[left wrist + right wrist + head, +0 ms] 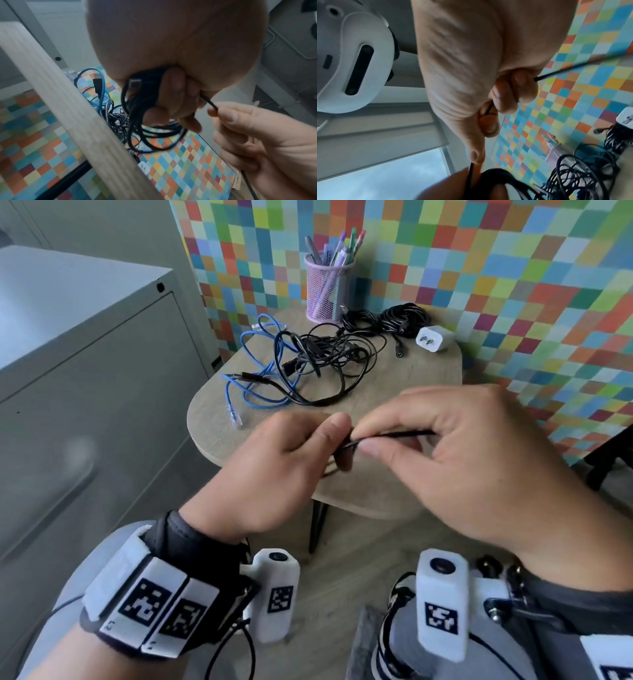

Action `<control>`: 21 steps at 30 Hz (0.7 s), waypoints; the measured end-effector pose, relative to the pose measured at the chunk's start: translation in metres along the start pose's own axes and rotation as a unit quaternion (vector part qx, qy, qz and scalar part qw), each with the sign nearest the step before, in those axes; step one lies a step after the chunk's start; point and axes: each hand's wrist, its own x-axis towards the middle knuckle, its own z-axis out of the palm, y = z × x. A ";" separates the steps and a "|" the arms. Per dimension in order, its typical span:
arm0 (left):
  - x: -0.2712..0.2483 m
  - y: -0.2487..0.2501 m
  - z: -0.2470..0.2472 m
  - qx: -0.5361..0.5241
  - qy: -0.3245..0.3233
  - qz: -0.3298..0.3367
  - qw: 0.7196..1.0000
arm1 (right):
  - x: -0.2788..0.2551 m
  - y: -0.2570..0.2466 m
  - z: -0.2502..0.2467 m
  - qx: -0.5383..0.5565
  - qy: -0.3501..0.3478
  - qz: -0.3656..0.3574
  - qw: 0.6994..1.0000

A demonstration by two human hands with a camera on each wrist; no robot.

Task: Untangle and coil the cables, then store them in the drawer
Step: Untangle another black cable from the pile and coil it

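Two hands coil one black cable over a small bench.

One grey cabinet point(85, 344) stands beside the one wooden bench point(404, 378). On the bench lie one tangle of black cables point(325, 357), one blue cable point(253, 368), one neat black bundle point(404, 318), one purple pen cup point(327, 292) and one white plug point(434, 338). The left hand point(274, 470) grips the coiled black cable point(142, 108). The right hand point(462, 453) pinches its loose end with thumb and finger.
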 end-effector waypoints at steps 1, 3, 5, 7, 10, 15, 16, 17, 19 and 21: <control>-0.002 0.004 0.000 -0.074 -0.037 -0.020 0.996 | 0.000 0.004 -0.003 -0.004 0.008 -0.006 1.000; -0.004 0.011 0.002 -0.184 -0.088 -0.041 0.978 | 0.000 0.011 -0.005 -0.010 0.022 -0.020 1.000; -0.005 0.011 0.004 -0.234 -0.106 -0.033 0.966 | 0.001 0.017 -0.002 -0.008 0.037 -0.043 0.998; -0.004 0.008 0.007 -0.278 -0.098 -0.023 0.955 | 0.002 0.024 0.002 -0.020 0.056 -0.063 0.996; -0.004 0.008 0.010 -0.349 -0.083 -0.018 0.933 | 0.004 0.028 0.008 0.011 0.080 -0.055 0.995; -0.003 0.009 0.008 -0.439 -0.080 -0.036 0.894 | 0.006 0.027 0.024 0.174 0.097 0.025 0.980; -0.003 0.009 0.007 -0.450 -0.076 -0.043 0.889 | 0.006 0.027 0.027 0.202 0.085 0.043 0.975; -0.002 0.008 0.007 -0.458 -0.068 -0.051 0.885 | 0.005 0.027 0.029 0.235 0.068 0.064 0.967; 0.000 0.007 0.008 -0.469 -0.042 -0.067 0.879 | 0.003 0.026 0.032 0.314 0.036 0.107 0.943; 0.002 0.005 0.010 -0.472 -0.009 -0.076 0.878 | 0.003 0.022 0.032 0.387 0.022 0.132 0.912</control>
